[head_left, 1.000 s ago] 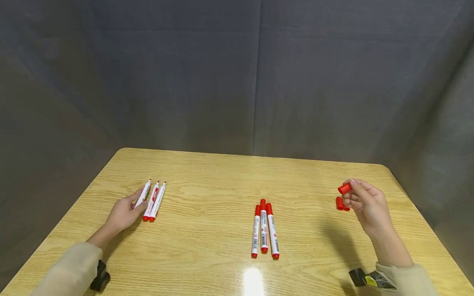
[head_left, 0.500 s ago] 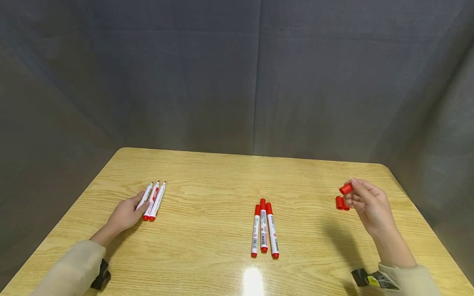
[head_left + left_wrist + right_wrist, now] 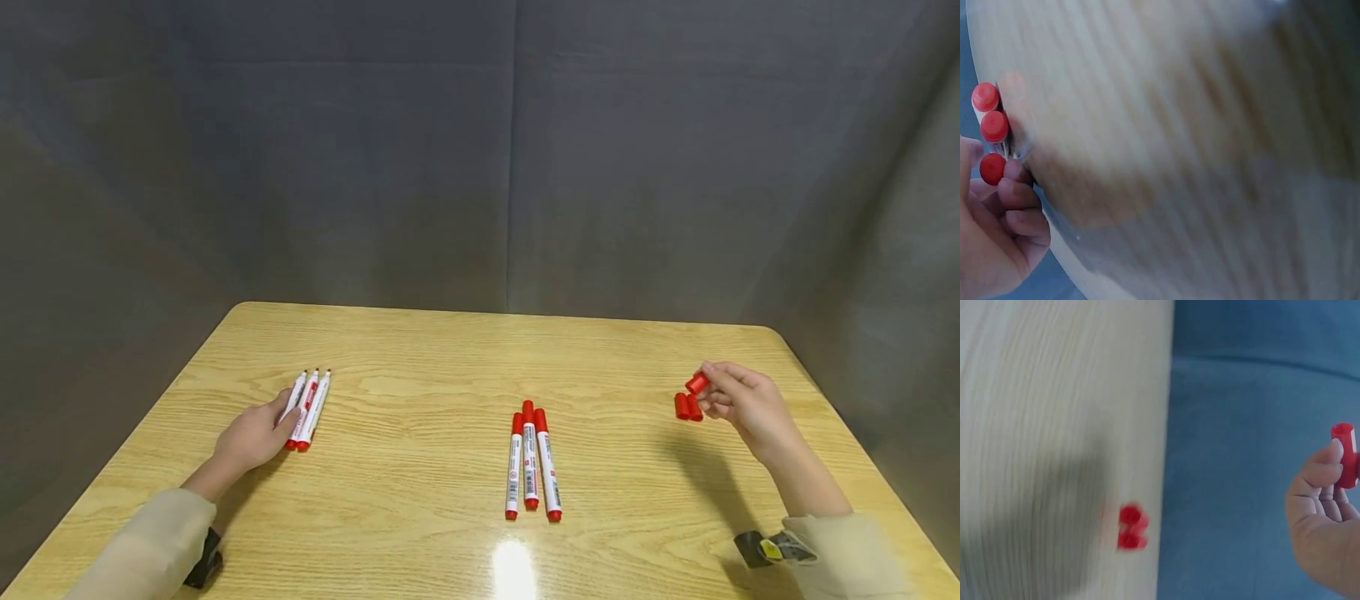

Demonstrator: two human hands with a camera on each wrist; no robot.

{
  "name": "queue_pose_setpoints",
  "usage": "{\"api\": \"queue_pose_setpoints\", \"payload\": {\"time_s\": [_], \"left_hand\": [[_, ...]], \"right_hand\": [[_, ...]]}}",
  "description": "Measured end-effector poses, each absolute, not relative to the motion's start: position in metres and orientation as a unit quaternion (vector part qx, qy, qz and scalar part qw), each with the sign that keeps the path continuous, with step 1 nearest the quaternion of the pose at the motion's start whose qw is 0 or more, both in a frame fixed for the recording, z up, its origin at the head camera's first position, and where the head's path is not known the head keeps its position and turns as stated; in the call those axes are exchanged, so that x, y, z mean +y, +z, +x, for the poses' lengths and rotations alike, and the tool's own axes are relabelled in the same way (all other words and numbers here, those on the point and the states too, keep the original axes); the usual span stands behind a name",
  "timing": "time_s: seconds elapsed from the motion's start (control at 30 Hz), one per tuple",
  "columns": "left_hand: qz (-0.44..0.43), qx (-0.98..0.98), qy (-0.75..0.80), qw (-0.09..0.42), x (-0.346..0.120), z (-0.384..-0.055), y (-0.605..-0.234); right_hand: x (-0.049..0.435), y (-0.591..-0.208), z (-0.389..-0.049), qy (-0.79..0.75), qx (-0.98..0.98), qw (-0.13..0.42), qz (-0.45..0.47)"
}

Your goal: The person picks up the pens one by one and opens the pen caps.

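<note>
Red cap [image 3: 697, 382] is being pinched between thumb and fingertips of the right hand [image 3: 750, 408], being held up off the wood table [image 3: 420, 367]. Two loose caps [image 3: 681, 406] are being seen side by side just below it, between two and three o'clock from table centre.

At the opposite side, between nine and ten o'clock, the outermost white marker [image 3: 297, 388] is being gripped by the left hand [image 3: 251, 433], thumb against fingers. Whether the next one is being touched by the thumb: can't tell. Two other bare-tipped markers [image 3: 318, 404] are being seen close beside it at three o'clock, tips being aimed between twelve and one.

Three capped markers [image 3: 530, 458] are being shown near table centre, caps toward twelve. Grey cloth [image 3: 480, 167] is being seen beyond the table's twelve o'clock edge. Pale sleeves [image 3: 142, 542] are being worn.
</note>
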State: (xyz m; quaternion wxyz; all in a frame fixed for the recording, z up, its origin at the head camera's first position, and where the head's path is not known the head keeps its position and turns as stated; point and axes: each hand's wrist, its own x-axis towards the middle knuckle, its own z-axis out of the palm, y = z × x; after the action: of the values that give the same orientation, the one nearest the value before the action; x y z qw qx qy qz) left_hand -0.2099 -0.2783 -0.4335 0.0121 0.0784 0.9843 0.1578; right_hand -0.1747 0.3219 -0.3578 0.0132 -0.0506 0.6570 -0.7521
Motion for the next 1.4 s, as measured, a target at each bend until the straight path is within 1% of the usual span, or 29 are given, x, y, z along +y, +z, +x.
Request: {"api": "queue_pose_setpoints", "payload": {"time_s": [0.17,0.3,0.5,0.63,0.83,1.0,1.17,1.4], "left_hand": [[0.074,0.985,0.154,0.022,-0.279,-0.209,-0.432],[0.071,0.985,0.153,0.025,-0.28,-0.208,-0.432],[0.049,0.985,0.166,0.003,-0.284,-0.208,-0.427],[0.042,0.982,0.18,-0.024,-0.283,-0.206,-0.418],[0.057,0.973,0.212,-0.073,-0.27,-0.198,-0.402],[0.08,0.964,0.232,-0.104,-0.254,-0.19,-0.392],[0.097,0.958,0.247,-0.109,-0.238,-0.183,-0.387],[0.129,0.946,0.271,-0.123,-0.218,-0.176,-0.387]], "right_hand": [[0.34,-0.363,-0.185,-0.73,0.683,0.032,-0.029],[0.35,-0.364,-0.188,-0.716,0.697,0.034,-0.018],[0.359,-0.366,-0.19,-0.666,0.745,0.035,-0.002],[0.365,-0.368,-0.192,-0.637,0.769,0.042,0.005],[0.374,-0.374,-0.198,-0.619,0.783,0.045,0.033],[0.382,-0.384,-0.205,-0.577,0.814,0.036,0.057],[0.386,-0.395,-0.21,-0.512,0.855,0.034,0.082],[0.389,-0.409,-0.217,-0.474,0.874,0.052,0.098]]}}
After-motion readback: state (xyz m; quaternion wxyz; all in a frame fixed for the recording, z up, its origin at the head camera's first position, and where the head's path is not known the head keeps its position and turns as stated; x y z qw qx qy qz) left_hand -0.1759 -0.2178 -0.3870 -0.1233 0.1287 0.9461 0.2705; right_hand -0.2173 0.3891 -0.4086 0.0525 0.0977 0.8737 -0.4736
